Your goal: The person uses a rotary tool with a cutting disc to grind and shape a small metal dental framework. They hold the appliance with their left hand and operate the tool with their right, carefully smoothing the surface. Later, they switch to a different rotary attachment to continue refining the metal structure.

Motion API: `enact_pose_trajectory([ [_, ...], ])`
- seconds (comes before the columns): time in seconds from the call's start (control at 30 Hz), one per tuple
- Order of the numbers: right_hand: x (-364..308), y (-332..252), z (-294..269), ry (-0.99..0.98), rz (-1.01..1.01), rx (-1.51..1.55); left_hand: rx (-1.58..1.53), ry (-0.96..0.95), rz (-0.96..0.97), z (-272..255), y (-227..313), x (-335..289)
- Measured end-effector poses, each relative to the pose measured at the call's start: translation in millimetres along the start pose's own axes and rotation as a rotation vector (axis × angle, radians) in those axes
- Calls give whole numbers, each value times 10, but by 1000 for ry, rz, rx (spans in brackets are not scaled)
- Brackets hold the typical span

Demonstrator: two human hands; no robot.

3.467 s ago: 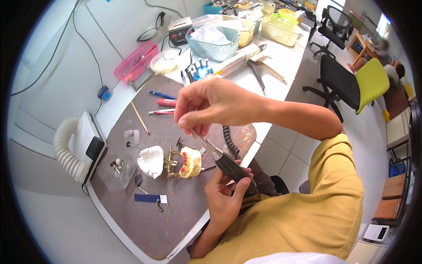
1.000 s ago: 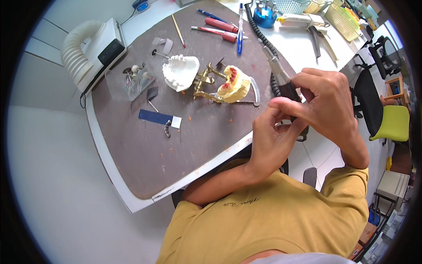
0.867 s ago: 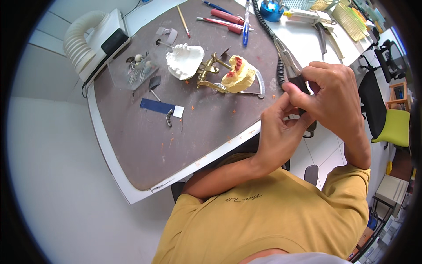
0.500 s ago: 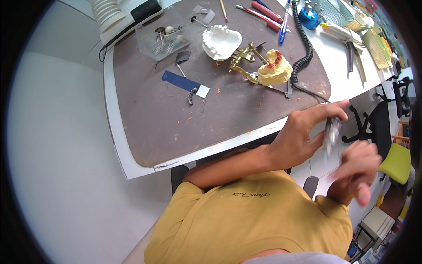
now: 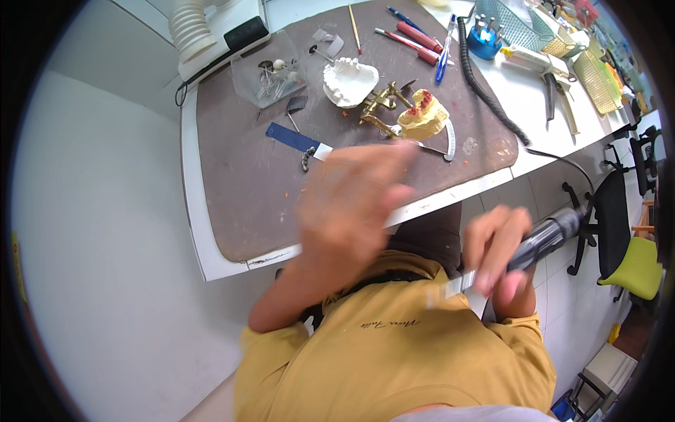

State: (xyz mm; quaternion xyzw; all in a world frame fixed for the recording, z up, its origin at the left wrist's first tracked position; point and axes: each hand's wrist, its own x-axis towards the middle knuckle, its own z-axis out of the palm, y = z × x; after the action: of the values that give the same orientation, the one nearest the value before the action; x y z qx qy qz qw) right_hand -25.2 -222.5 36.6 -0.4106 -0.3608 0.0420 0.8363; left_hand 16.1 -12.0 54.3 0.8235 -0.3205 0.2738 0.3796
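My right hand (image 5: 498,247) is closed around a black and silver handpiece (image 5: 545,240); its blurred metal tip points toward my yellow shirt, and its cord end points to the right. Blurred by motion, my left hand (image 5: 355,200) passes above the mat with finger and thumb apart, and nothing shows between them. Near its wrist side lie a grey curved metal dental piece (image 5: 306,160) and a blue strip (image 5: 287,136) with a white end. Just beyond the fingertips, a cream dental cast (image 5: 426,121) with red patches sits on a brass articulator (image 5: 378,103).
A white dental cast (image 5: 349,83) stands behind, beside a clear box (image 5: 246,81) of small tools. A black coiled cord (image 5: 480,88) crosses the mat's right side. Pens, red-handled tools (image 5: 418,35), a blue bur stand (image 5: 484,41), a dispensing gun (image 5: 545,63) and baskets line the back right.
The handpiece has passed from my left hand to my right. My left hand has swung left over the mat. The coiled cord's lower part has shifted right.
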Motion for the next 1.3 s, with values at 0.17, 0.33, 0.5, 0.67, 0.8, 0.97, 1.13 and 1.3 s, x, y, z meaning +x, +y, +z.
enact_pose_trajectory([
  [0.17, 451, -91, -251, 561, -28, -699, 203, -161, -418, -640, -405, -73],
  [0.33, 638, 222, -497, 416, -23, -1109, 138, -251, -444, -622, -544, -38],
  [0.5, 708, 220, -342, 268, -10, -1418, 153, -254, -363, -509, -614, -71],
  [0.67, 962, 57, -734, 73, 2, -1344, 128, -310, -378, -467, -676, -35],
  [0.8, 1215, 26, -985, -106, 0, -1298, 71, -277, -465, -460, -647, 1],
  [0.97, 1155, 20, -1149, -223, -40, -1314, -121, -228, -564, -458, -716, 11],
  [1.13, 1124, 53, -1240, -224, -109, -1419, -326, -320, -600, -340, -757, 249],
  [1.3, 1476, 5, -1261, -341, -140, -1302, -303, -298, -708, -219, -999, 429],
])
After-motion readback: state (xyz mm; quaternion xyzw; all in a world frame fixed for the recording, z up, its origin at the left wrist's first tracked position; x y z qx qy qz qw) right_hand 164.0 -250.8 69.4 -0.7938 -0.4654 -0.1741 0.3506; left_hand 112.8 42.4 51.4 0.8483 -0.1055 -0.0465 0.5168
